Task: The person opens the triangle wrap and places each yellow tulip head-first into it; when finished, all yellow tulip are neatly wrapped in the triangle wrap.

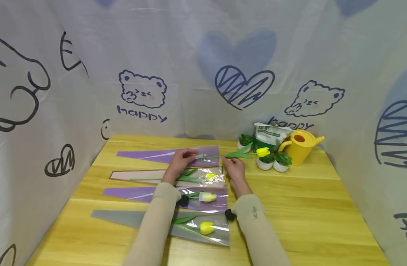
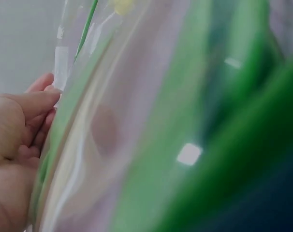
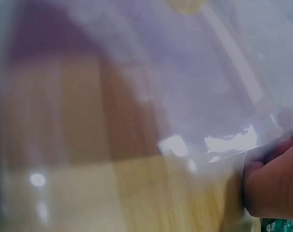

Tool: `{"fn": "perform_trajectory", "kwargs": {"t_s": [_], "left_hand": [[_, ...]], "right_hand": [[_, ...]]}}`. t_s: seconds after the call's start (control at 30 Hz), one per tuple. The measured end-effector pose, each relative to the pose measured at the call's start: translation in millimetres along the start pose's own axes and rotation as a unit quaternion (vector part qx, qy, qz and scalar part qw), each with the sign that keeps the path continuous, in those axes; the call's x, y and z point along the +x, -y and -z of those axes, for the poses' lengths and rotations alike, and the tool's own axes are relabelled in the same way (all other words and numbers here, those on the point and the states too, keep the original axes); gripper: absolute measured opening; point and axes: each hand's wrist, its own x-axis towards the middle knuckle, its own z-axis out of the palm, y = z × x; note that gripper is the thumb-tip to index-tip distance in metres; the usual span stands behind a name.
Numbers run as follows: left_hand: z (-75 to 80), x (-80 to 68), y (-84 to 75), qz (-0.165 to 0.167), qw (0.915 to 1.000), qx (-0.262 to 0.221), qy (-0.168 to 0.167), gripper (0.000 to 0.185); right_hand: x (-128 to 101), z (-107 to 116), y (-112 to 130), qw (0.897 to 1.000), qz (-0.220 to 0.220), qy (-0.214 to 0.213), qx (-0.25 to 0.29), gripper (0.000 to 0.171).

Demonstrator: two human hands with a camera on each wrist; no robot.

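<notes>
Both hands (left (image 1: 181, 159), right (image 1: 234, 167)) hold tulip (image 1: 243, 154).

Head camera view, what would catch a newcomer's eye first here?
Probably the two hands at mid-table: the left hand holds the farthest purple sleeve while the right hand holds a yellow tulip at its mouth. Nearer lie three more sleeved tulips, and a yellow watering can stands far right.

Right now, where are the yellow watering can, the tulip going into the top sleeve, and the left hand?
watering can (image 1: 301, 149), head view, its body.
tulip (image 1: 263, 152), head view, its yellow bloom.
left hand (image 1: 181, 160), head view, its back.
</notes>
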Motion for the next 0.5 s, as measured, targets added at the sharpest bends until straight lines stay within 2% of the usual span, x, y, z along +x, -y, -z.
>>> {"fn": "perform_trajectory", "kwargs": {"t_s": [0.1,0.23,0.5], "left_hand": [[1.2,-1.6,0.3,-0.01,0.9997,0.021,0.005,0.025],[1.2,-3.2,-1.9,-0.007,0.9997,0.024,0.0,0.024],[-2.0,-5.5,-5.8,-0.02,0.9992,0.034,-0.007,0.023]], "right_hand": [[0.5,-1.2,-0.9,1.0,-0.003,0.011,0.0,0.03],[2.4,-2.0,-1.1,1.0,0.005,0.018,-0.015,0.029],[4.7,-6.0,0.1,0.998,0.036,0.003,-0.046,0.028]]}}
